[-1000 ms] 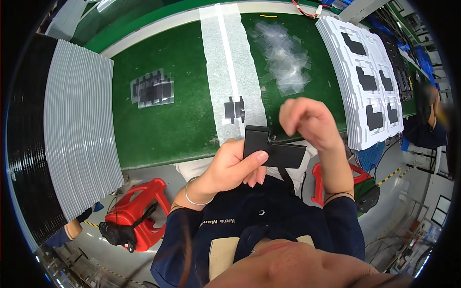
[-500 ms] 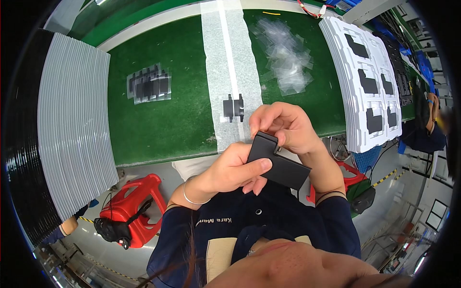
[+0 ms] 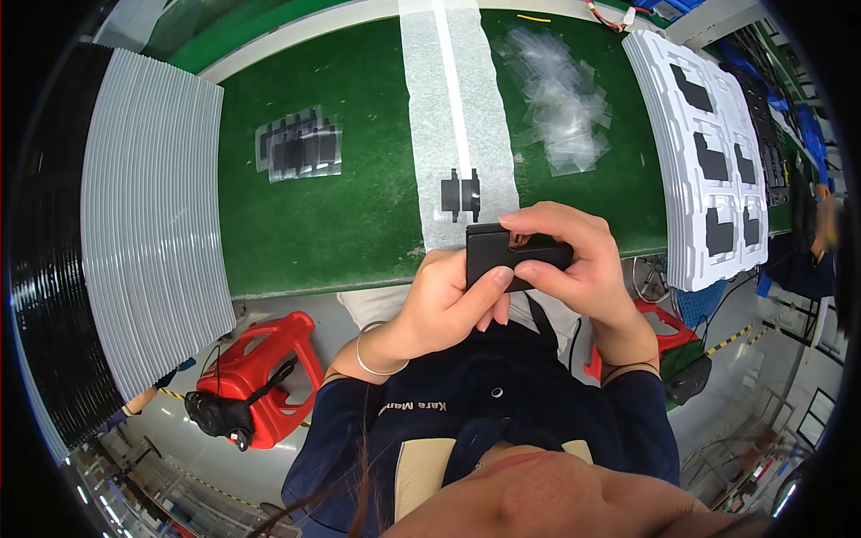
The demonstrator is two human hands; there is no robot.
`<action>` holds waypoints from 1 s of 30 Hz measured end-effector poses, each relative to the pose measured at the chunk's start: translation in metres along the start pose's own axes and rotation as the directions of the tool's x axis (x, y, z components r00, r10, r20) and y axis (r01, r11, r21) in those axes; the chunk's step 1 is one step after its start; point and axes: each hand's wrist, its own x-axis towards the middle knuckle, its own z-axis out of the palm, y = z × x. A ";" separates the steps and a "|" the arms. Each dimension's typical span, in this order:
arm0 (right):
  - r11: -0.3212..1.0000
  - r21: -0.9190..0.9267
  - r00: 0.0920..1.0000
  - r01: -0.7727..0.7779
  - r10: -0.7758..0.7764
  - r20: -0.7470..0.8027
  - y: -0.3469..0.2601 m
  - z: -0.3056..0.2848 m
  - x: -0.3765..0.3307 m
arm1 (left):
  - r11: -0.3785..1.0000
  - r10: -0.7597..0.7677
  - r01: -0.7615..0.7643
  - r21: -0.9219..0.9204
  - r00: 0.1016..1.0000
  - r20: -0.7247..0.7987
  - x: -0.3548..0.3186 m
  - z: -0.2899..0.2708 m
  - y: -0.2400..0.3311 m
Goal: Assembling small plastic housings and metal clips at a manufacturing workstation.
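Observation:
Both my hands hold a black L-shaped part (image 3: 484,260) just off the near edge of the table. My left hand (image 3: 450,291) grips its left end, thumb lying across the face. My right hand (image 3: 578,260) is closed around the right arm of the part, forefinger along the far side and thumb on the near face. Just beyond the part, two small black adhesive pieces (image 3: 460,195) lie on the white paper strip (image 3: 439,108). Part of the L shape is hidden under my fingers.
Black pieces on clear film (image 3: 305,148) lie on the green table (image 3: 359,233) at left. Clear film squares (image 3: 565,108) are heaped at right. White trays (image 3: 659,161) with black L-shaped parts stand far right; grey trays (image 3: 152,215) are stacked left. A red stool (image 3: 291,381) stands below.
The black part has turned so its long arm points more to the right. My right hand has moved from its upper corner to grip that arm. The view has shifted slightly.

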 end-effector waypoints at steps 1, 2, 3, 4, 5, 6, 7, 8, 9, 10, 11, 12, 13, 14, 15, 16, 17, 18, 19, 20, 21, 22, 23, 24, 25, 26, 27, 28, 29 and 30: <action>0.999 -0.042 0.999 0.005 -0.006 -0.034 0.000 0.002 -0.001 | 1.000 0.014 -0.014 0.024 1.000 0.000 0.000 0.000 0.000; 0.999 -0.038 0.999 0.006 -0.007 -0.035 0.001 0.004 -0.001 | 1.000 0.011 -0.011 0.029 1.000 0.000 -0.001 0.001 -0.001; 0.998 -0.056 0.999 0.025 -0.027 -0.038 0.001 0.004 -0.001 | 0.999 0.028 -0.028 0.029 1.000 -0.006 -0.001 0.002 -0.002; 0.996 -0.075 0.998 0.044 -0.047 -0.040 0.001 0.004 -0.001 | 0.999 0.045 -0.044 0.029 0.999 -0.012 -0.001 0.003 -0.003; 0.996 -0.074 0.998 0.045 -0.048 -0.043 0.002 0.003 -0.002 | 0.999 0.044 -0.043 0.032 0.999 -0.010 -0.002 0.004 -0.003; 0.999 -0.052 1.000 0.014 -0.014 -0.006 0.003 0.002 -0.003 | 1.000 0.030 -0.030 0.003 0.999 -0.019 -0.003 0.004 -0.004; 0.999 -0.031 0.999 -0.018 0.019 0.032 0.004 0.001 -0.003 | 1.000 0.016 -0.016 -0.026 1.000 -0.026 -0.004 0.004 -0.005; 0.999 -0.029 0.999 -0.017 0.018 0.032 0.004 0.001 -0.002 | 1.000 0.014 -0.015 -0.024 1.000 -0.027 -0.004 0.003 -0.004; 0.972 0.211 0.994 -0.103 0.096 0.042 0.004 0.000 -0.001 | 0.999 -0.006 0.005 -0.042 1.000 -0.023 -0.004 0.002 -0.004; 0.881 0.436 0.983 -0.182 0.168 0.070 0.005 -0.002 0.000 | 0.998 -0.025 0.024 -0.059 1.000 -0.017 -0.004 0.001 -0.003; 0.789 0.583 0.981 -0.195 0.168 0.100 0.010 -0.004 0.002 | 0.998 -0.025 0.024 -0.062 1.000 -0.015 -0.003 0.000 -0.003; 0.794 0.563 0.973 -0.228 0.205 0.105 0.013 -0.009 0.006 | 0.997 -0.023 0.024 -0.070 1.000 0.019 -0.002 -0.001 -0.004; 0.798 0.543 0.964 -0.261 0.241 0.108 0.015 -0.014 0.011 | 0.997 -0.019 0.024 -0.079 0.998 0.054 -0.001 -0.001 -0.004; 0.800 0.539 0.964 -0.262 0.243 0.108 0.020 -0.016 0.015 | 0.996 -0.017 0.021 -0.082 0.998 0.056 0.000 -0.002 -0.003; 0.734 0.610 0.954 -0.299 0.220 0.203 0.026 -0.015 0.017 | 0.985 -0.052 0.068 -0.160 0.993 0.107 -0.001 -0.002 -0.001; 0.661 0.669 0.938 -0.340 0.186 0.294 0.029 -0.013 0.018 | 0.966 -0.080 0.117 -0.232 0.984 0.161 -0.002 -0.002 0.000; 0.666 0.665 0.938 -0.338 0.182 0.295 0.030 -0.010 0.019 | 0.967 -0.073 0.110 -0.231 0.984 0.161 -0.003 -0.002 0.002; 0.649 0.681 0.933 -0.339 0.136 0.334 0.031 -0.007 0.021 | 0.931 -0.093 0.165 -0.326 0.969 0.227 -0.003 -0.004 0.002; 0.634 0.695 0.924 -0.340 0.086 0.373 0.032 -0.004 0.022 | 0.885 -0.102 0.222 -0.410 0.951 0.293 -0.004 -0.005 0.002; 0.620 0.712 0.929 -0.329 0.080 0.360 0.031 -0.001 0.019 | 0.884 -0.082 0.213 -0.415 0.947 0.311 -0.007 -0.004 0.001; 0.646 0.700 0.927 -0.304 0.033 0.373 0.033 0.002 0.020 | 0.887 -0.036 0.182 -0.424 0.943 0.331 -0.007 -0.004 -0.001; 0.672 0.682 0.936 -0.289 0.050 0.347 0.032 0.003 0.019 | 0.880 -0.033 0.185 -0.437 0.942 0.333 -0.006 -0.005 -0.004; 0.696 0.665 0.945 -0.272 0.063 0.320 0.031 0.003 0.019 | 0.874 -0.031 0.187 -0.448 0.942 0.334 -0.005 -0.006 -0.006; 0.739 0.628 0.957 -0.243 0.075 0.281 0.032 0.003 0.017 | 0.881 -0.036 0.178 -0.437 0.949 0.313 -0.004 -0.006 -0.010; 0.778 0.591 0.967 -0.214 0.084 0.240 0.031 0.004 0.015 | 0.875 -0.068 0.196 -0.443 0.955 0.289 -0.006 -0.004 -0.009; 0.788 0.591 0.977 -0.172 0.058 0.207 0.030 0.007 0.015 | 0.884 -0.047 0.179 -0.432 0.953 0.300 -0.005 -0.005 -0.008; 0.803 0.580 0.980 -0.137 0.025 0.197 0.030 0.007 0.013 | 0.886 -0.032 0.173 -0.430 0.948 0.316 -0.006 -0.004 -0.009; 0.815 0.567 0.982 -0.119 0.012 0.189 0.028 0.007 0.013 | 0.889 -0.004 0.149 -0.433 0.948 0.318 -0.006 -0.004 -0.009; 0.826 0.554 0.984 -0.102 0.000 0.180 0.026 0.007 0.015 | 0.895 0.004 0.135 -0.425 0.951 0.310 -0.006 -0.005 -0.009; 0.827 0.554 0.983 -0.096 -0.009 0.183 0.025 0.005 0.015 | 0.889 0.009 0.136 -0.438 0.950 0.313 -0.006 -0.004 -0.008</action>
